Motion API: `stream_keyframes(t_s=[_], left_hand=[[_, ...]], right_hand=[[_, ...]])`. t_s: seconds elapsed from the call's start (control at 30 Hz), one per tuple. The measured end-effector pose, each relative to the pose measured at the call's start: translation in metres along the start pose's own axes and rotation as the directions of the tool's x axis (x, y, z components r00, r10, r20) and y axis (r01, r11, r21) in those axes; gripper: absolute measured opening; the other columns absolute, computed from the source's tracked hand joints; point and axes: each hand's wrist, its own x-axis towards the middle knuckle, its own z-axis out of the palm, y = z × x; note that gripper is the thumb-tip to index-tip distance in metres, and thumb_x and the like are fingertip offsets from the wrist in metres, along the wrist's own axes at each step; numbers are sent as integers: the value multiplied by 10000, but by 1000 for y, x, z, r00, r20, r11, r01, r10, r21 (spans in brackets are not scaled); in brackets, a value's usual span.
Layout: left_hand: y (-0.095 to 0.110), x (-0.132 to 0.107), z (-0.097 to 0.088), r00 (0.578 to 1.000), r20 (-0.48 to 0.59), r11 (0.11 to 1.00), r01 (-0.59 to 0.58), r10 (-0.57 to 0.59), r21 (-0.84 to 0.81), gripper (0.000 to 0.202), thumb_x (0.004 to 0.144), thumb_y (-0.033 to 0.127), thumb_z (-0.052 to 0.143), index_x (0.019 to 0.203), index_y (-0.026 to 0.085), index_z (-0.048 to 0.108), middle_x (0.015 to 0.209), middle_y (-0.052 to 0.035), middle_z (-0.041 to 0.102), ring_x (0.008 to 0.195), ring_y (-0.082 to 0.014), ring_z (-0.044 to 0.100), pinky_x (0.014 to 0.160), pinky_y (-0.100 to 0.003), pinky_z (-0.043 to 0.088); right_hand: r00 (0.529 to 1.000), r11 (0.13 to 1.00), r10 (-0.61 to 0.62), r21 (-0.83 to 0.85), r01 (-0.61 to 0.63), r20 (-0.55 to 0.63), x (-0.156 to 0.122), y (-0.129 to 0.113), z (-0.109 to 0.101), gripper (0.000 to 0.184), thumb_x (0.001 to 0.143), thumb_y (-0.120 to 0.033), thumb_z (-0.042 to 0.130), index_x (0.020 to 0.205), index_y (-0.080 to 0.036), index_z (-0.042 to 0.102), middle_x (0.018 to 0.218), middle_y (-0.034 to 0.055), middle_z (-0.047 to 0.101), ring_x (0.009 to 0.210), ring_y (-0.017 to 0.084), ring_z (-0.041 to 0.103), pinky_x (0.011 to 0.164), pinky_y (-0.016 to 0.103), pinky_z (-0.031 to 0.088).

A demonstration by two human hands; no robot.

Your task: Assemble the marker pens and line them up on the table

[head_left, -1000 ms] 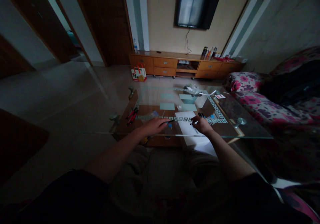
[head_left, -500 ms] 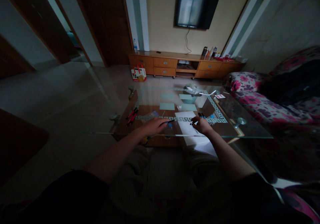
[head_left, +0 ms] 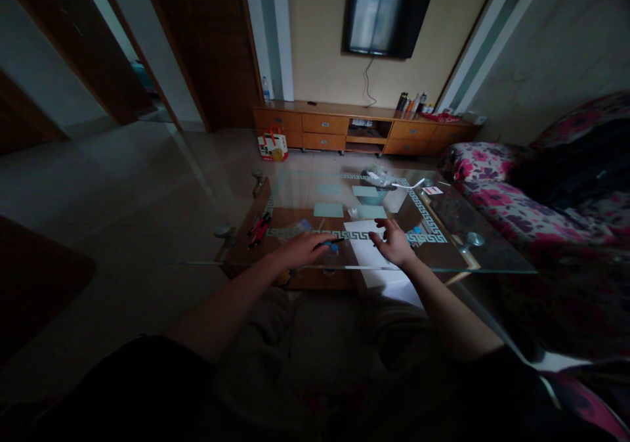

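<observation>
The left hand (head_left: 302, 249) was closed around one dark pen (head_left: 337, 240), just in from the near edge of the glass table (head_left: 472, 219), about midway along it. The right hand (head_left: 394, 243) hung over the paper (head_left: 361, 253) with its fingers parted and nothing plainly gripped.

The work looked underway rather than finished: the pen was in the hand, not laid down, and the paper lay flat at the near edge. Whether it was on or beneath the glass could not be told. Nor, in the dim light, could any marks on it, so how much was left could not be measured.

By count: one pen held and one paper, with more white showing below the near edge. Two blue pieces (head_left: 335, 248) showed, one beside the pen, one right of the right hand. Toward the left edge lay red-and-black sticks (head_left: 258, 231), at least two. Farther in were four pale panels (head_left: 328, 210); toward the far right corner, one heap of clear plastic (head_left: 380, 177) and one card (head_left: 433, 191). Beyond the far edge stood one cabinet (head_left: 325, 125), below one TV (head_left: 388, 18).
</observation>
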Motion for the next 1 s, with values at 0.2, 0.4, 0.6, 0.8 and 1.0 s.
stream_keyframes(t_s=[0.2,0.4,0.6,0.8,1.0], left_hand=[[0,4,3,999,48,1000,-23,22,13,263,966,295,499,1167,225,654,1055,-51,712,938,-181,647,832,-286,468],[2,7,6,995,53,997,-79,79,7,247,949,280,536,1155,227,662,1057,-45,712,965,-178,648,878,-283,458],[6,7,5,997,-10,997,-83,83,-3,238,950,287,542,1151,233,656,1100,-40,705,1000,-175,643,906,-290,452],[4,7,4,998,9,997,-69,69,19,221,948,315,549,1097,223,682,1030,-41,720,952,-173,653,874,-282,456],[6,6,2,996,38,996,-82,83,-21,255,968,338,517,1117,226,690,1040,-45,722,952,-171,649,873,-276,453]], right_hand=[[977,969,-172,199,145,128,-8,-53,3,348,985,-444,436,1099,-181,633,997,93,642,793,176,586,756,303,463],[937,945,-191,313,95,292,-17,-70,16,445,985,-513,408,859,-182,678,789,39,654,736,166,584,726,284,432],[890,910,-110,405,-89,443,-19,-63,24,537,944,-599,424,795,-165,703,703,23,663,661,153,579,650,254,435],[851,861,-105,476,-182,514,-19,-60,29,547,905,-623,486,833,-138,727,769,59,711,709,166,627,677,255,474],[874,899,-171,434,-50,455,-18,-62,24,491,920,-578,498,843,-155,734,794,52,722,728,171,629,707,265,475]])
